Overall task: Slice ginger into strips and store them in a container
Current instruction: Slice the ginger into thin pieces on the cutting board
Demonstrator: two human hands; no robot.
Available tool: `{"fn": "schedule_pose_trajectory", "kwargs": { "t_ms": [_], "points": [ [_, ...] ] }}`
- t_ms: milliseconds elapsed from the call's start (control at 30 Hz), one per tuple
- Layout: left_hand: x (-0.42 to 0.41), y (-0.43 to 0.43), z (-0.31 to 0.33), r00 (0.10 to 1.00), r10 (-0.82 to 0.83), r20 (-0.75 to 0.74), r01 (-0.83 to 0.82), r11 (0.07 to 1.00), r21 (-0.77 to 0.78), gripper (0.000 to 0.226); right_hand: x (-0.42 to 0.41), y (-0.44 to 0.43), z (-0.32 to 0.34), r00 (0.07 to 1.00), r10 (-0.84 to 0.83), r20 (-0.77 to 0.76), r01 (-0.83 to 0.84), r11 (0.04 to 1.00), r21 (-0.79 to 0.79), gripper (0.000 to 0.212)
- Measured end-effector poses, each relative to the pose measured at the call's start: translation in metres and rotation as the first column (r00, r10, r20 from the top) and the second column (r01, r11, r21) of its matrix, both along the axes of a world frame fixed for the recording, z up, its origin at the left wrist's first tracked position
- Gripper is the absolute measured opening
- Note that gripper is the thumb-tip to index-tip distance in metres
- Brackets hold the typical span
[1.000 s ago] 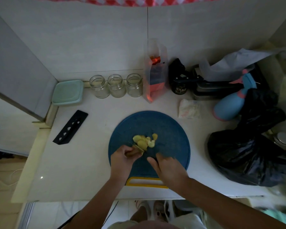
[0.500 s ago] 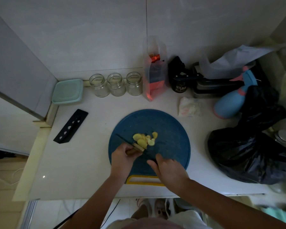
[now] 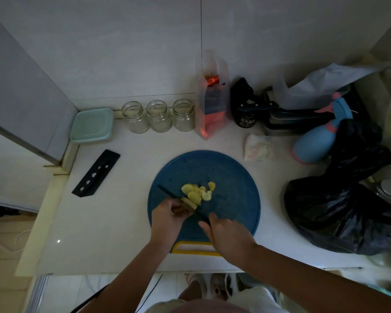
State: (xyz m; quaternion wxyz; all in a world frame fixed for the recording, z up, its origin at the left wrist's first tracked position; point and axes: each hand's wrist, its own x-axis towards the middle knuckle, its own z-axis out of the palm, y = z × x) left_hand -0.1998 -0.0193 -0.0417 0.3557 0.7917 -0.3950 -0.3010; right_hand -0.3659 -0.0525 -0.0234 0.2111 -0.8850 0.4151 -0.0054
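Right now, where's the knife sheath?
In the head view, the black knife sheath lies flat on the counter left of the blue cutting board, in front of the mint green container.

Counter (image 3: 113, 211) left of cutting board (image 3: 230, 177) open; black bag (image 3: 339, 213) blocks right.

Knife (image 3: 167, 193): handle hidden inside the right hand (image 3: 229, 236). Ginger piece (image 3: 188, 204): near end covered by the left hand (image 3: 167, 219). Black bag (image 3: 339, 213): contents concealed. Lidded jar (image 3: 389, 189): partly hidden behind the bag. Dark tub (image 3: 246, 119): label unreadable.
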Motion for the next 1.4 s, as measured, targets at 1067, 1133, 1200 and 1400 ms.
{"fn": "schedule_pose_trajectory", "kwargs": {
  "t_ms": [1067,1133,1200,1400],
  "points": [
    [0.002,0.000,0.011,0.997,0.006,-0.072,-0.002,0.999,0.048,0.027,0.025,-0.060,-0.010,0.975,-0.168,0.144,0.076,0.864,0.498,0.035],
    [0.001,0.002,0.010,0.998,0.004,-0.068,-0.001,0.999,0.051,0.027,0.020,-0.059,-0.010,0.973,-0.155,0.168,0.054,0.869,0.492,0.037],
    [0.001,0.003,0.009,0.998,0.005,-0.070,-0.001,0.998,0.056,0.027,0.016,-0.057,-0.011,0.970,-0.120,0.212,0.006,0.882,0.471,0.039],
    [0.001,0.007,0.006,0.999,-0.019,-0.039,0.021,0.998,0.055,0.026,0.010,-0.058,-0.011,0.960,-0.101,0.263,-0.010,0.920,0.392,0.023]
  ]
}}
